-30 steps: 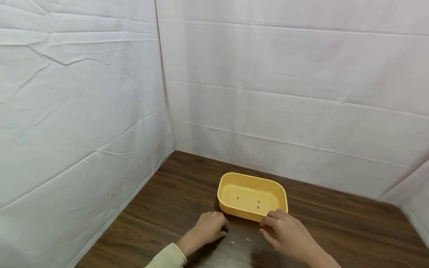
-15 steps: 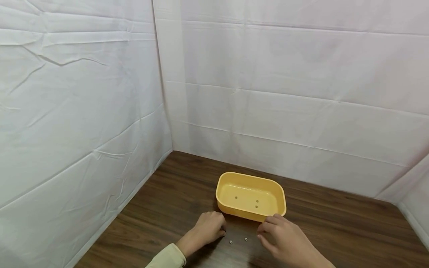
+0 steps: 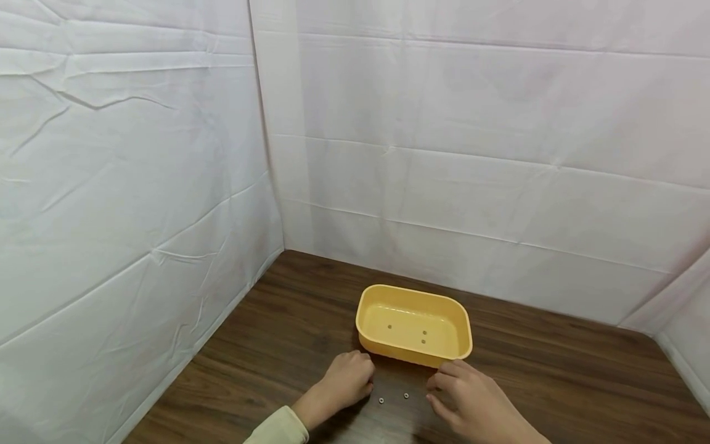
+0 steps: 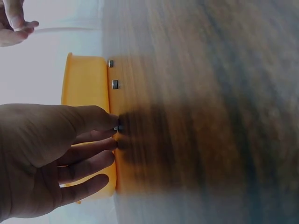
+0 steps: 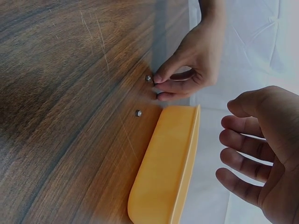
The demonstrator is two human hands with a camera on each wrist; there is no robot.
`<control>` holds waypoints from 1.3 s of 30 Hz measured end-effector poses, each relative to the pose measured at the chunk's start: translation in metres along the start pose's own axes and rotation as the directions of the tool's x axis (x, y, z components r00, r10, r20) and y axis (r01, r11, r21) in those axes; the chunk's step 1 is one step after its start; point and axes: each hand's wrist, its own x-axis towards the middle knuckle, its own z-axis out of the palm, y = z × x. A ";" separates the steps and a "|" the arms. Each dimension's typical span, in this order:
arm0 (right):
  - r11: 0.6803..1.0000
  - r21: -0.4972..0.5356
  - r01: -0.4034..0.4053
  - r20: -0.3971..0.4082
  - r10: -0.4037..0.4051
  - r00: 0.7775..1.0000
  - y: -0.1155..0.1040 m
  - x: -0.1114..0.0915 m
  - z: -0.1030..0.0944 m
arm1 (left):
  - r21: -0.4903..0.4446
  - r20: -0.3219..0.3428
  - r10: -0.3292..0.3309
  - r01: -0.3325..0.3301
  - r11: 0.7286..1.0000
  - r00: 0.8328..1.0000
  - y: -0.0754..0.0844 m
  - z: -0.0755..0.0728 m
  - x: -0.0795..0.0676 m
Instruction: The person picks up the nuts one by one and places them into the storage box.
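I can't tell what the three specks (image 3: pixel 424 341) in the yellow tray (image 3: pixel 396 351) are; they're too small. In my left wrist view, the left hand (image 4: pixel 46 144) mostly hides a nut (image 4: pixel 117 127), and the table (image 4: pixel 210 116) is blurred.

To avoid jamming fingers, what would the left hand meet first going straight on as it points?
Likely the tabletop: the left hand points down at it, very close; any gap is unclear.

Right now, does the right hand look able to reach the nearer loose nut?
Probably yes: the right hand looks empty, and nothing shows between it and that nut; the yellow tub sits farther back.
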 end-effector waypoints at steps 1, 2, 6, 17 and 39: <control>1.000 0.000 0.000 0.000 0.000 1.000 0.000 0.000 0.000 | 0.007 -0.005 0.002 -0.002 1.000 1.000 0.000 0.000 0.000; 1.000 0.001 0.002 -0.002 -0.002 1.000 0.001 -0.001 0.000 | 0.011 -0.007 0.003 -0.003 1.000 1.000 0.000 0.000 0.000; 1.000 0.004 0.009 -0.004 -0.009 1.000 0.002 -0.002 0.001 | 0.023 -0.016 0.010 -0.009 1.000 1.000 0.000 0.000 0.001; 0.999 0.023 -0.036 0.067 0.034 0.997 0.003 -0.006 0.002 | -0.056 -0.060 0.035 -0.038 0.998 0.998 -0.003 -0.003 0.000; 0.978 0.111 -0.179 0.289 0.140 0.947 0.009 -0.024 0.022 | -0.171 -0.067 -0.020 0.008 0.985 0.998 0.002 -0.033 -0.002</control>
